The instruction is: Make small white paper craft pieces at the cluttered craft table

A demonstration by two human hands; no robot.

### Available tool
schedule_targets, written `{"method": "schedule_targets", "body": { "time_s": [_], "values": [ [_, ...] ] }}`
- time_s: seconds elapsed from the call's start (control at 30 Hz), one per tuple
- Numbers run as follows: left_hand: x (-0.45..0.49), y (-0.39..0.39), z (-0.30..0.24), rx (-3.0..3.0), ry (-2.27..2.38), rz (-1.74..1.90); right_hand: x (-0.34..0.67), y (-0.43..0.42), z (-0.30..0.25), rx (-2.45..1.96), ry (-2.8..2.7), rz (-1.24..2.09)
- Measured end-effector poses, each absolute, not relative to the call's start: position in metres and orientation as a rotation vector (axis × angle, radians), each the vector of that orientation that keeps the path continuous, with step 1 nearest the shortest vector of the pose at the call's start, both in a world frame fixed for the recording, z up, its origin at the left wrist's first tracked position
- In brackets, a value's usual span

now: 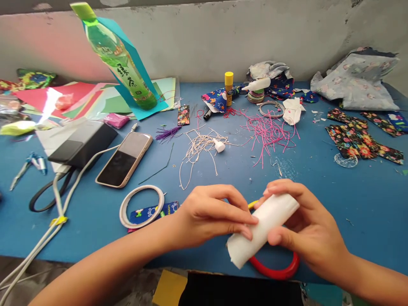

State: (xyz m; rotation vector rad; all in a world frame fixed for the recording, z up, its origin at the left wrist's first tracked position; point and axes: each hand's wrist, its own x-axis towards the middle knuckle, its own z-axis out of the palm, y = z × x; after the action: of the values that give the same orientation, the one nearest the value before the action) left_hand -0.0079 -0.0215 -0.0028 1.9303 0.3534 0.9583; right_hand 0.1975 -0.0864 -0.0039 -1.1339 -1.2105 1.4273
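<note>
Both hands meet over the near edge of the blue table (350, 187). My left hand (212, 214) and my right hand (306, 227) pinch a folded white tissue (263, 231) between fingers and thumbs. The tissue is wrapped over part of a red ring (276, 268), whose lower arc shows beneath it. A bit of yellow (251, 205) peeks out between the hands; I cannot make out what it is.
A white ring (142, 207) lies on a printed fabric strip to the left. Farther left are a phone (124, 159), a power bank (83, 144) with cables and a green bottle (116, 57). Pink threads (269, 131), a glue stick (228, 87) and floral fabric strips (360, 136) lie behind.
</note>
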Motion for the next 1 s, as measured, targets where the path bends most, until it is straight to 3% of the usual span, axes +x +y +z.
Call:
{"method": "schedule_targets", "body": {
  "time_s": [0.23,0.47,0.63,1.0],
  "values": [
    [-0.003,-0.028,-0.005,2.001,0.415,1.046,0.192,-0.086,-0.008,-1.093,-1.223,1.606],
    [-0.001,-0.036,-0.012,1.623,0.658,1.01,0.195,-0.086,-0.014,-0.973,-1.81,1.093],
    [-0.005,-0.027,-0.005,1.289,0.776,1.062,0.19,-0.091,-0.022,-0.699,-2.199,1.039],
    [-0.011,-0.017,0.003,1.522,0.581,0.776,0.205,-0.075,-0.004,-0.74,-1.915,0.696]
  ]
}}
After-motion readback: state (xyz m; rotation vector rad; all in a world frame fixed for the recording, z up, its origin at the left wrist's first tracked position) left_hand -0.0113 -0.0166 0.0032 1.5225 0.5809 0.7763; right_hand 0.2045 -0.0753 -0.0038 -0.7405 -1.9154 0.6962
